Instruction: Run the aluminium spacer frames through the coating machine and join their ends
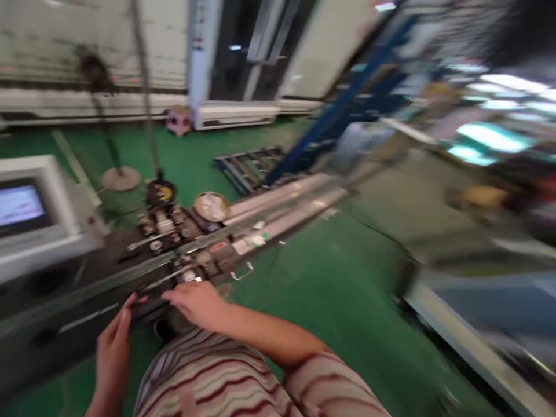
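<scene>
A long dark machine bed [91,289] runs diagonally in front of me, carrying several metal fittings and clamps [164,223]. My left hand [113,344] is at its near edge, fingers stretched out and slightly apart, with nothing visible in them. To the right, my right hand [197,302] is at the same edge beside a cylindrical metal fitting [208,260]. Its fingers are closed together, and whatever they may hold is hidden. A thin bright rod [167,279] lies on the bed just beyond both hands. Motion blur softens the fine parts.
A white-framed screen [21,205] stands at the left. Beyond the bed are a round gold-rimmed part [211,207], a round-based stand [120,178] and a blue metal frame [252,168]. A blurred light-edged table [473,341] is at the right, across the green floor [330,289].
</scene>
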`<state>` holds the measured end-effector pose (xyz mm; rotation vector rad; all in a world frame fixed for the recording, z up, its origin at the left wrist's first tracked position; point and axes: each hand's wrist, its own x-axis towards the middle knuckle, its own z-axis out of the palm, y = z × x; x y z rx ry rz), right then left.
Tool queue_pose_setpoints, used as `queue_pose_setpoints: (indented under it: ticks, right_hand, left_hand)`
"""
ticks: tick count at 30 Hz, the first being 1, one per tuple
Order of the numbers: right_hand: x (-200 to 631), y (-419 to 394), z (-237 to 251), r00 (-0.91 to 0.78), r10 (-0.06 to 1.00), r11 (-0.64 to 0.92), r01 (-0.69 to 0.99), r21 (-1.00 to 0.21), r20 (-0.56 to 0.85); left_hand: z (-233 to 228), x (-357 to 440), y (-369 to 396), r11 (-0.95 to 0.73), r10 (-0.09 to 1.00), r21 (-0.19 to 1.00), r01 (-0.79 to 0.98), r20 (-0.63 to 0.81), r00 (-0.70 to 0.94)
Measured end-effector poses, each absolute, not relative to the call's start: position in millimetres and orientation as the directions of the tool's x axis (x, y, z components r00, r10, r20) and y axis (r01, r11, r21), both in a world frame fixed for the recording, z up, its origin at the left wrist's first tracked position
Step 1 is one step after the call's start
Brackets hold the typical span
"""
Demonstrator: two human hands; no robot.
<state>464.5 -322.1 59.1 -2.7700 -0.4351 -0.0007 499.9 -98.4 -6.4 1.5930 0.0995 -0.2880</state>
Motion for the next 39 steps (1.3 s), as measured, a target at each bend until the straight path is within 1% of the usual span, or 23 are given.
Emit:
queue_pose_setpoints:
  ticks: [2,3,4,5,7,9,11,14,19,21,23,26,28,31,32,34,35,37,39]
  right_hand:
    - [468.0,-314.0,50.1,0.957,0.265,-0.887,0.289,-0.361,0.115]
    - [471.2,-311.1,43.9,0.955,0.254,-0.869,0.294,-0.397,0.152]
    - [475.1,-308.0,37.1,0.952,0.248,-0.846,0.302,-0.439,0.177]
    - [479.3,-304.2,29.9,0.951,0.249,-0.822,0.308,-0.479,0.185]
    - [487.2,-291.9,16.1,0.948,0.278,-0.79,0.317,-0.525,0.154]
    - [494.8,-271.6,4.2,0.935,0.336,-0.782,0.342,-0.521,0.111]
    - [505.2,-242.9,-6.4,0.912,0.399,-0.775,0.392,-0.495,0.098]
    - [531.4,-188.8,-23.2,0.893,0.444,-0.791,0.429,-0.437,0.074]
    - [581.5,-102.2,-53.3,0.893,0.449,-0.85,0.418,-0.319,-0.027]
    - [591.3,-79.8,-63.1,0.89,0.452,-0.867,0.424,-0.261,-0.055]
    - [592.8,-66.3,-70.7,0.885,0.463,-0.874,0.447,-0.189,-0.049]
    - [585.4,-58.1,-78.9,0.843,0.537,-0.841,0.53,-0.111,-0.045]
    - [580.7,-56.2,-82.9,0.82,0.564,-0.825,0.557,-0.097,-0.095]
    - [579.9,-53.6,-85.1,0.816,0.549,-0.836,0.535,-0.121,-0.182]
    - [580.7,-52.6,-84.2,0.808,0.554,-0.833,0.536,-0.14,-0.2]
    - [581.0,-50.1,-79.8,0.794,0.57,-0.819,0.529,-0.224,-0.211]
    - [579.6,-48.8,-76.6,0.798,0.566,-0.815,0.504,-0.287,-0.206]
    - [572.3,-46.5,-69.4,0.824,0.529,-0.799,0.404,-0.446,-0.2]
    - [559.6,-46.9,-62.1,0.847,0.496,-0.745,0.3,-0.596,-0.194]
  left_hand:
    - [-6.6,494.2,-95.3,0.227,-0.169,0.92,0.32,-0.287,0.943]
    - [-7.9,494.6,-91.7,0.313,-0.162,0.886,0.344,-0.307,0.938]
    - [-10.2,495.8,-85.6,0.353,-0.11,0.874,0.334,-0.316,0.942]
    - [-13.3,496.2,-76.7,0.372,-0.035,0.88,0.296,-0.306,0.951]
    - [-20.8,492.5,-52.7,0.344,0.129,0.914,0.216,-0.274,0.953]
    - [-29.4,483.2,-24.5,0.304,0.264,0.941,0.151,-0.236,0.935]
    - [-38.3,472.5,3.5,0.297,0.366,0.948,0.116,-0.225,0.903]
    - [-51.6,459.2,39.2,0.32,0.471,0.942,0.097,-0.248,0.847]
    - [-69.0,438.2,76.6,0.324,0.562,0.939,0.116,-0.29,0.775]
    - [-74.6,429.7,86.3,0.334,0.58,0.934,0.127,-0.31,0.754]
    - [-80.0,422.6,94.5,0.345,0.584,0.929,0.136,-0.326,0.743]
    - [-87.7,416.9,104.4,0.356,0.57,0.922,0.153,-0.344,0.746]
    - [-92.1,417.6,108.8,0.36,0.553,0.918,0.166,-0.354,0.755]
    - [-96.6,426.1,111.0,0.357,0.515,0.915,0.188,-0.361,0.778]
    - [-97.4,430.7,110.3,0.353,0.499,0.915,0.197,-0.362,0.787]
    - [-97.8,442.1,106.0,0.342,0.467,0.915,0.214,-0.363,0.806]
    - [-97.5,448.6,102.4,0.348,0.449,0.91,0.223,-0.371,0.813]
    - [-96.0,462.1,91.6,0.394,0.402,0.887,0.24,-0.401,0.823]
    - [-93.0,475.1,77.1,0.456,0.344,0.855,0.248,-0.427,0.837]
